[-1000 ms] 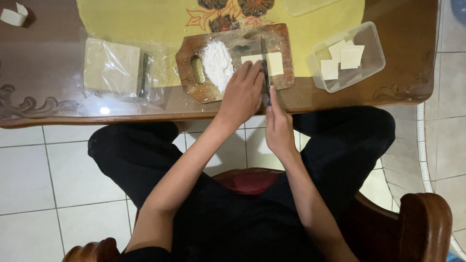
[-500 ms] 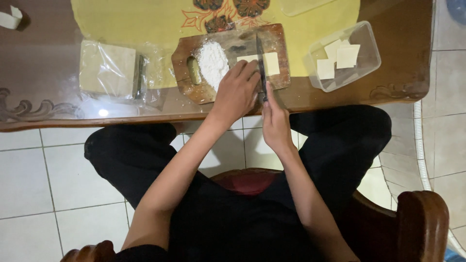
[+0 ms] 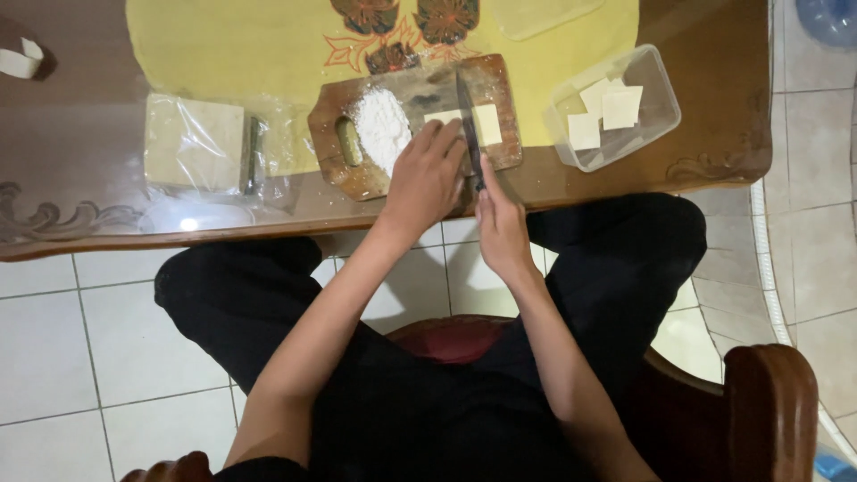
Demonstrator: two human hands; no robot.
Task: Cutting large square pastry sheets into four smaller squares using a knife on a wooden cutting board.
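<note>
On the cutting board [image 3: 500, 85], near its front edge, the left hand [image 3: 427, 174] presses flat on the dough sheet [image 3: 473, 122]; the right hand [image 3: 500, 223] grips a knife [image 3: 468, 125] across it; flour [image 3: 381, 125] beside; tub [image 3: 656, 98] rightward.

Dark wooden table [image 3: 80, 228] with carved scroll edge and a glossy top (bright lamp glare on the left part). Yellow cloth [image 3: 241, 45] with a red-brown flower pattern covers its far middle. Floor [image 3: 54, 357] is pale square tiles with grey grout. Wooden chair [image 3: 768, 402] with a rounded armrest at lower right, reddish seat cushion [image 3: 446, 337] showing. Blue round object [image 3: 830, 18] on the floor, top right corner
</note>
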